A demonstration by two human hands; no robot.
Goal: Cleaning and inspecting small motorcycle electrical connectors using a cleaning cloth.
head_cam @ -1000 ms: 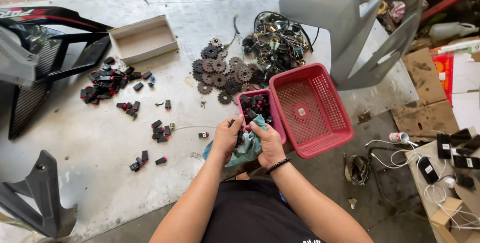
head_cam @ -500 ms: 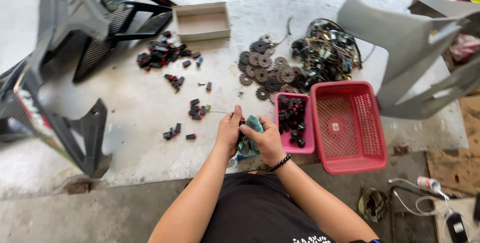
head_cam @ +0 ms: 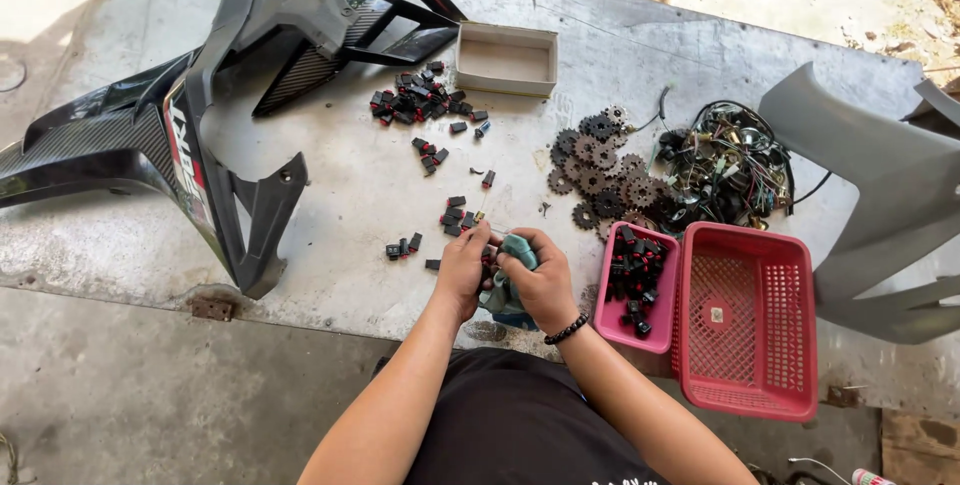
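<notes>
My left hand (head_cam: 464,267) and my right hand (head_cam: 538,277) meet at the near edge of a concrete slab (head_cam: 330,195). The right hand is closed on a teal cloth (head_cam: 517,248) that hangs down between the two hands. The left hand pinches a small black and red part against that cloth; the part is mostly hidden by my fingers. Several small black switches (head_cam: 456,216) lie scattered just beyond my hands. A small pink tray (head_cam: 607,315) with more black parts sits right of my right hand.
A red mesh basket (head_cam: 750,320) stands beside the pink tray. Sprockets (head_cam: 597,180) and a wire tangle (head_cam: 725,165) lie behind them. An open box (head_cam: 506,58), black fairing (head_cam: 190,145) at left, grey fairing (head_cam: 880,205) at right.
The view has swung left, so the slab's contents now sit further right in the picture. My hands stay together on the cloth and the small part at the slab's near edge.
</notes>
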